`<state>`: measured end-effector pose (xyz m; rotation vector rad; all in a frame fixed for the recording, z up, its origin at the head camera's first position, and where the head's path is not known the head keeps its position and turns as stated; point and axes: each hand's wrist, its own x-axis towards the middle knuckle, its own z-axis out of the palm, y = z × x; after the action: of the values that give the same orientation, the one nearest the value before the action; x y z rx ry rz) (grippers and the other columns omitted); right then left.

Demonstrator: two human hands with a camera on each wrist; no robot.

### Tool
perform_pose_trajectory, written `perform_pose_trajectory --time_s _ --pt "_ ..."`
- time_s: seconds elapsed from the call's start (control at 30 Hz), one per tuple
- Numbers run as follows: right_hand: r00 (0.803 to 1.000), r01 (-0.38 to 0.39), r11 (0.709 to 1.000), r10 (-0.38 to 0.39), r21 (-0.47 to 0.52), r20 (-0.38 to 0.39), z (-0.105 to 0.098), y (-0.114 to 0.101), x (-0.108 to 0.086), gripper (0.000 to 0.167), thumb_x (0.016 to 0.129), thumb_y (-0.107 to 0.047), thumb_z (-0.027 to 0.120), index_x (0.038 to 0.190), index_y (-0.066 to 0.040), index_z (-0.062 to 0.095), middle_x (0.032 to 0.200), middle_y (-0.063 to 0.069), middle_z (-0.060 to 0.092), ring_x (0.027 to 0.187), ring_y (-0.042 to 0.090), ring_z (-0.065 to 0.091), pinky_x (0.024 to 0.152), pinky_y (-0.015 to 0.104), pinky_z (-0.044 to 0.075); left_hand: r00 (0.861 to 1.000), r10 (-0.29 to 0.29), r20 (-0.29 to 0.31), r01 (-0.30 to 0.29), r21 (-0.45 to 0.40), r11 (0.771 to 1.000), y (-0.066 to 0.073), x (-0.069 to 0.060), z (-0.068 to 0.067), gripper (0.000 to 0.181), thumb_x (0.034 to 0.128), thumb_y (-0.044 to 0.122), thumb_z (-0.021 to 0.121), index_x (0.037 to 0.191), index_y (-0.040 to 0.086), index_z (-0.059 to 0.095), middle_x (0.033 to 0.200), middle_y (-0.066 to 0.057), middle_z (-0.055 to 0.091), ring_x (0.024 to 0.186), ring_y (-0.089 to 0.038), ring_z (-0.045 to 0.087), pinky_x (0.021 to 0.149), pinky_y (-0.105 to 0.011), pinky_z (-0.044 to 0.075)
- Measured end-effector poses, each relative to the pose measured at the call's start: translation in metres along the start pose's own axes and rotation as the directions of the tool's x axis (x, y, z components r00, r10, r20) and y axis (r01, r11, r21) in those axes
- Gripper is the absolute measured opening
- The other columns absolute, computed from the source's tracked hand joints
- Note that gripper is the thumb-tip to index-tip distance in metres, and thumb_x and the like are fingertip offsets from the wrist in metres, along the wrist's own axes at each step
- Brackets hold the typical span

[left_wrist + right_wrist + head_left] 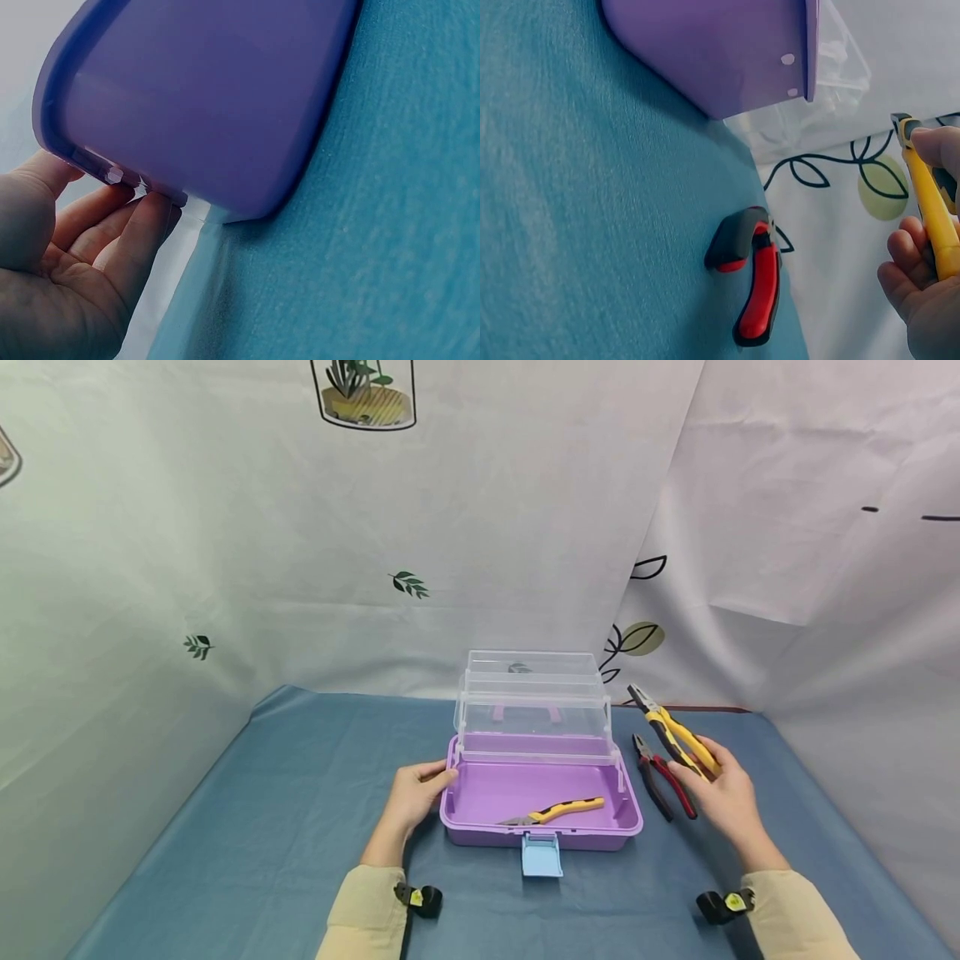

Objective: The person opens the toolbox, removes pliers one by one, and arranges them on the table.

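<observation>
A purple toolbox [495, 838] stands on the blue cloth, its clear lid and trays folded up behind it. Inside, near the front wall, lies a pair of yellow-handled pliers [567, 808]. My left hand [411, 795] grips the box's left rim, thumb on top and fingers beneath, as the left wrist view also shows. My right hand [722, 793] holds yellow-and-black pliers [672, 731] by the handles, raised to the right of the box with the jaws pointing up and away. Below them on the cloth lie red-and-black pliers [663, 779], handles spread, also seen in the right wrist view.
The light blue latch [542, 857] hangs down at the box's front. Blue cloth [322, 793] covers the table. Pale patterned curtains [480, 527] rise behind and at both sides. Each wrist carries a small black camera.
</observation>
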<state>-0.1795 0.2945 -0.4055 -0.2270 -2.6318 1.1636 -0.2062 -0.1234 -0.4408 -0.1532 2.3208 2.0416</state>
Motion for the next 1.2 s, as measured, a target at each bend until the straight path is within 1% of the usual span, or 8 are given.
perform_pose_trajectory --time_s 0.03,0.1,0.23,0.3,0.4,0.47,0.53,1.2 --pt "1.0 -0.002 1.0 0.002 0.0 -0.001 0.0 0.001 0.0 0.078 0.088 -0.044 0.063 0.146 -0.002 0.03 0.131 0.027 0.049 0.114 0.038 0.051 0.08 0.023 0.052 1.0 0.0 0.0 0.0 0.0 1.0 0.0 0.0 0.0 0.041 0.0866 0.022 0.069 0.122 0.002 0.063 0.112 -0.021 0.067 0.084 -0.02 0.069 0.069 -0.033 0.059" --pt "1.0 -0.009 1.0 0.009 -0.004 -0.005 0.0 0.003 0.0 0.078 0.088 -0.043 0.063 0.146 -0.002 0.03 0.131 0.028 0.049 0.114 0.038 0.051 0.082 0.03 0.053 1.0 0.0 -0.001 0.0 0.003 1.0 0.0 0.0 0.0 0.041 0.0867 0.022 0.069 0.122 0.002 0.063 0.111 -0.021 0.068 0.084 -0.02 0.069 0.068 -0.033 0.059" --pt "0.999 -0.033 0.999 0.033 -0.004 -0.008 0.001 0.006 0.001 0.08 0.088 -0.044 0.063 0.147 -0.002 0.028 0.133 0.029 0.046 0.114 0.039 0.05 0.089 0.047 0.05 1.0 0.004 -0.002 -0.004 0.001 1.0 -0.003 0.001 0.0 0.039 0.0867 0.019 0.069 0.12 0.0 0.064 0.109 -0.021 0.068 0.082 -0.02 0.069 0.068 -0.032 0.059" --pt "0.999 -0.044 0.999 0.044 -0.005 -0.007 0.0 0.007 0.001 0.082 0.088 -0.045 0.063 0.147 -0.002 0.027 0.134 0.029 0.044 0.113 0.039 0.049 0.089 0.049 0.049 1.0 0.006 -0.004 -0.006 -0.002 1.0 -0.004 0.002 0.0 0.038 0.0863 0.019 0.069 0.119 0.0 0.064 0.109 -0.021 0.068 0.081 -0.019 0.069 0.067 -0.032 0.059" --pt "0.999 -0.051 0.999 0.051 -0.005 -0.009 -0.001 0.01 0.001 0.083 0.088 -0.046 0.063 0.147 -0.001 0.027 0.134 0.029 0.044 0.113 0.039 0.049 0.081 0.025 0.051 1.0 0.007 -0.008 -0.007 -0.006 1.0 -0.005 0.002 0.0 0.038 0.0858 0.019 0.069 0.119 0.0 0.065 0.108 -0.021 0.068 0.081 -0.019 0.069 0.068 -0.032 0.059" --pt "0.998 -0.056 0.998 0.056 -0.003 -0.012 -0.002 0.011 0.001 0.082 0.088 -0.045 0.063 0.147 -0.001 0.027 0.133 0.029 0.045 0.112 0.039 0.049 0.071 0.01 0.045 1.0 0.009 -0.01 -0.009 -0.011 1.0 -0.005 0.003 0.0 0.038 0.0856 0.018 0.07 0.118 0.0 0.065 0.108 -0.022 0.069 0.081 -0.019 0.069 0.067 -0.032 0.059" --pt "0.998 -0.06 0.998 0.06 -0.002 -0.017 -0.003 0.012 0.001 0.081 0.088 -0.043 0.064 0.147 -0.001 0.027 0.132 0.029 0.046 0.111 0.038 0.05 0.063 0.002 0.035 1.0 0.009 -0.01 -0.009 -0.016 1.0 -0.005 0.003 0.001 0.037 0.0856 0.018 0.069 0.118 -0.001 0.065 0.108 -0.022 0.068 0.08 -0.02 0.07 0.067 -0.033 0.059" --pt "0.995 -0.098 0.995 0.096 -0.037 -0.041 -0.006 0.031 0.005 0.082 0.088 -0.045 0.062 0.147 0.001 0.026 0.131 0.031 0.045 0.108 0.038 0.05 0.057 0.005 0.035 1.0 -0.001 -0.01 0.001 0.011 1.0 -0.004 0.003 0.001 0.039 0.0858 0.02 0.069 0.12 0.001 0.065 0.108 -0.021 0.069 0.077 -0.018 0.069 0.065 -0.031 0.058"
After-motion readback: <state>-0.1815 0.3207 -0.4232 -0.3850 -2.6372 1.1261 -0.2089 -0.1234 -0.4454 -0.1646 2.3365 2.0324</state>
